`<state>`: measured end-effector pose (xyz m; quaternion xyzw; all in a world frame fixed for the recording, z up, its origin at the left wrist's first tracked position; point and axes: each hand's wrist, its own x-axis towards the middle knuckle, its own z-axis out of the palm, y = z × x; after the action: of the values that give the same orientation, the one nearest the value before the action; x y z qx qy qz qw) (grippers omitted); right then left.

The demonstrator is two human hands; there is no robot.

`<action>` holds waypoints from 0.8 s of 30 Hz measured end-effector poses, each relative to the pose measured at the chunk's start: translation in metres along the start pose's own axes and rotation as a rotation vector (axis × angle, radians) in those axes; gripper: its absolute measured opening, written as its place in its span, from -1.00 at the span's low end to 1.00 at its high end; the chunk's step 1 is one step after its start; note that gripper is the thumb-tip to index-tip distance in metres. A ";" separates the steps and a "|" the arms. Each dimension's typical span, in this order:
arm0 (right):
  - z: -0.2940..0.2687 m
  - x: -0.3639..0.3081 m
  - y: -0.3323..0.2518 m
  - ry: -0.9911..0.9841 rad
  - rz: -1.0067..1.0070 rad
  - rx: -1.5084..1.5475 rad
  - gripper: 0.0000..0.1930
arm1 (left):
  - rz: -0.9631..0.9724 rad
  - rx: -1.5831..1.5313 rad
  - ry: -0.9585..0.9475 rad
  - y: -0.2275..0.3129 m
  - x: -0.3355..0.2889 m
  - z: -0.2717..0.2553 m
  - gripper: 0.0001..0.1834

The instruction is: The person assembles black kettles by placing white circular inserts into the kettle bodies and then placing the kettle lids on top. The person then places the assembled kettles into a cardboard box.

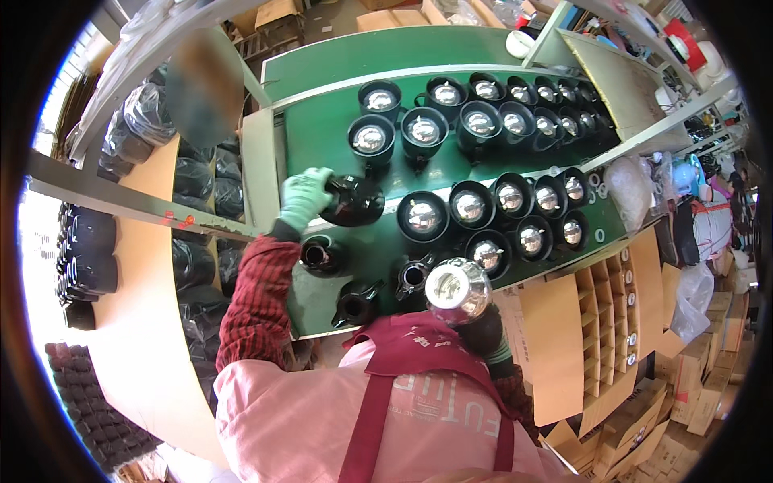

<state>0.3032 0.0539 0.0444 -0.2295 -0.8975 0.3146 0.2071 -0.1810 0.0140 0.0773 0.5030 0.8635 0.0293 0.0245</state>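
My left hand (303, 196), in a pale green glove, is closed on a glossy black jug (358, 201) lying tilted over the green table. At my chest, a shiny silver flask liner (459, 288) is held up beside a dark rounded part (483, 334). My right hand (501, 356) is behind these, with only a bit of green glove showing and its fingers hidden. Between my arms stand several black jugs, among them one with an open mouth (358, 306), one with a silver-rimmed opening (414, 276) and one near my left wrist (320, 255).
Rows of black jug bodies (424, 130) with silver domes inside fill the green table (322, 153). A divided carton (592, 322) stands at right. Bagged black items (193, 177) sit in cartons at left. A metal frame bar (129, 193) crosses near my left arm.
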 end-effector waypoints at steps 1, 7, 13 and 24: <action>-0.002 0.002 -0.005 -0.019 0.114 0.161 -0.65 | -0.065 -0.138 0.039 -0.005 -0.014 -0.036 -0.55; 0.022 0.014 0.018 -0.052 0.725 2.055 -0.45 | -0.020 -1.440 -0.333 -0.093 -0.093 -0.050 -0.65; -0.014 0.107 -0.062 -0.198 0.566 1.664 -0.44 | -0.016 -1.091 -0.453 0.008 -0.126 -0.112 -0.69; -0.031 0.105 -0.044 -0.129 0.372 1.206 -0.15 | 0.295 -1.439 -0.536 0.031 -0.123 -0.102 -0.22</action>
<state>0.2216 0.0945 0.1196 -0.2050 -0.5182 0.8090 0.1872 -0.1006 -0.0808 0.1834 0.4627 0.5210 0.4625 0.5482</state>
